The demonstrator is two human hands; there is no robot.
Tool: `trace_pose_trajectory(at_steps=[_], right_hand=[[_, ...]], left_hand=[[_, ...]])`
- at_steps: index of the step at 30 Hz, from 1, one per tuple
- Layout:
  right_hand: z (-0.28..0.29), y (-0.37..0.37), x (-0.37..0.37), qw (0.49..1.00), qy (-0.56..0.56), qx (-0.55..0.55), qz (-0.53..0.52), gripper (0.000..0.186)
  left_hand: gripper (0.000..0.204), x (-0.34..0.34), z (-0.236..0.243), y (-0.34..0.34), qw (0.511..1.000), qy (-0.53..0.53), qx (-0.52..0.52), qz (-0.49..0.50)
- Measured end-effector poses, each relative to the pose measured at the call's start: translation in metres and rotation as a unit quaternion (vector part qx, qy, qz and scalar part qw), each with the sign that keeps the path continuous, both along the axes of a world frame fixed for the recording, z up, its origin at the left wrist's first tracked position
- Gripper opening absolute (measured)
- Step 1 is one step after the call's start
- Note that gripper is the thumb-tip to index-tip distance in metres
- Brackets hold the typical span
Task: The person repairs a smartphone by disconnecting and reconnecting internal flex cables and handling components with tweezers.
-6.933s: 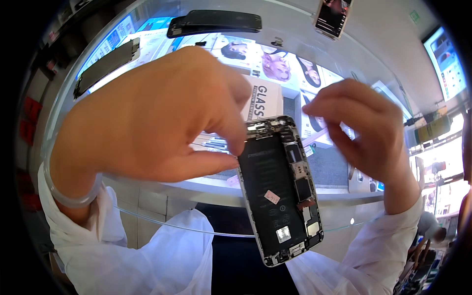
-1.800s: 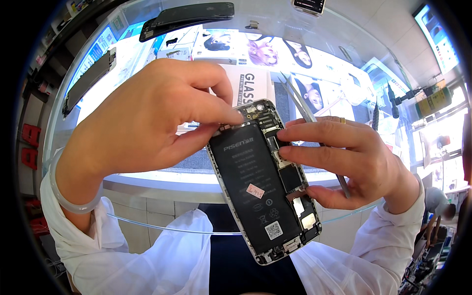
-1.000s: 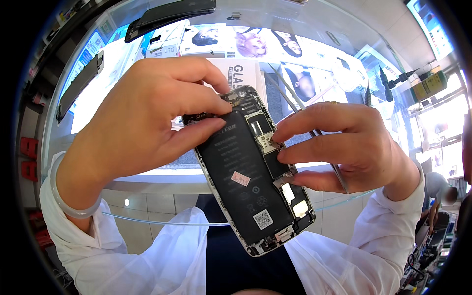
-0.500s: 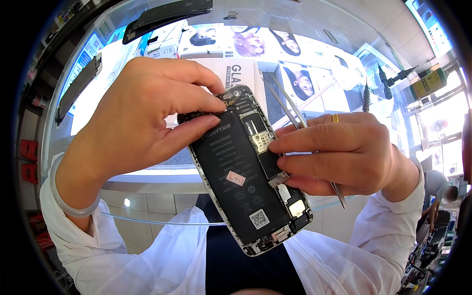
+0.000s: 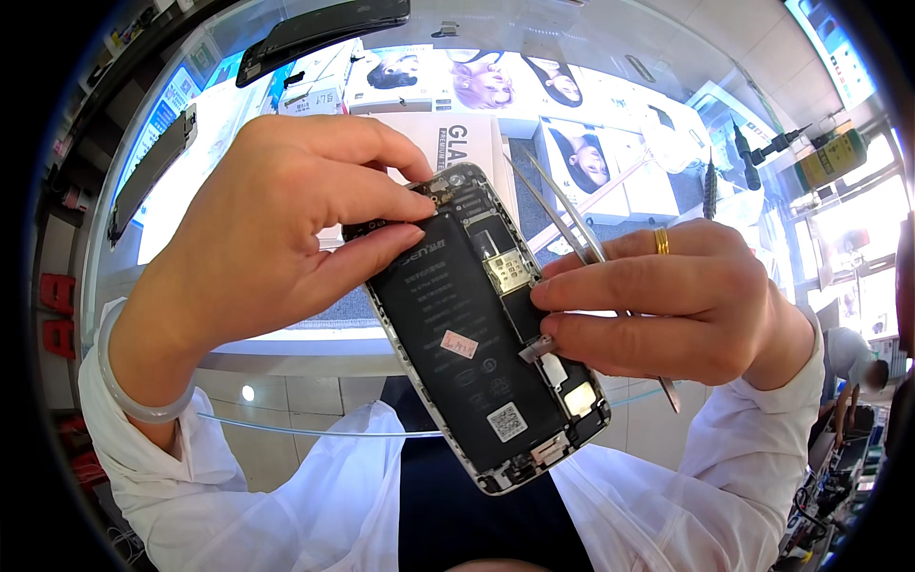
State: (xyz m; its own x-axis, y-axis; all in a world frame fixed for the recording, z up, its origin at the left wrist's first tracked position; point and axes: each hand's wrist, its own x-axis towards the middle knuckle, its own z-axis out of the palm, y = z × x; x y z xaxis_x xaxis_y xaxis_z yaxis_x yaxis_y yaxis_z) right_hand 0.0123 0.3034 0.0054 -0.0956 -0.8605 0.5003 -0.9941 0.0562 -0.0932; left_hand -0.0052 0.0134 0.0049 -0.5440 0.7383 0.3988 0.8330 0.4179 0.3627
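Lit glass counter [image 5: 534, 38] below, opened phone [image 5: 472, 310] tilted over its near edge, left hand [image 5: 305, 205] pinching the top end while the right hand [image 5: 667, 305], tweezers [image 5: 671, 395] tucked between fingers, has slid down to the little metal tab [image 5: 536, 350].

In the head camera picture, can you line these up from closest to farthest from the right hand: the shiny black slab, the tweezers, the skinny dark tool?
From the right hand:
1. Tweezers: held in it.
2. Skinny dark tool: just above it.
3. Shiny black slab: far off, upper left.
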Motion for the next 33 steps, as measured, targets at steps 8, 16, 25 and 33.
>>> trace_pose_trajectory(at_steps=[8,16,25,33], right_hand=[[0.001,0.000,-0.010,0.999,0.021,-0.009,0.023,0.013],[0.016,0.013,-0.011,0.996,-0.075,0.041,-0.019,0.015],[0.045,0.038,-0.013,0.911,-0.387,-0.109,-0.092,0.042],[0.008,0.035,-0.020,0.875,-0.472,-0.106,0.028,0.014]], left_hand=[[0.021,0.000,-0.001,0.000,1.000,-0.014,0.011,0.003],[0.019,0.001,-0.002,0.000,1.000,-0.015,0.013,0.005],[0.022,0.001,0.000,-0.001,1.000,-0.013,-0.002,0.014],[0.035,0.024,0.003,0.025,0.992,0.101,-0.018,-0.071]])
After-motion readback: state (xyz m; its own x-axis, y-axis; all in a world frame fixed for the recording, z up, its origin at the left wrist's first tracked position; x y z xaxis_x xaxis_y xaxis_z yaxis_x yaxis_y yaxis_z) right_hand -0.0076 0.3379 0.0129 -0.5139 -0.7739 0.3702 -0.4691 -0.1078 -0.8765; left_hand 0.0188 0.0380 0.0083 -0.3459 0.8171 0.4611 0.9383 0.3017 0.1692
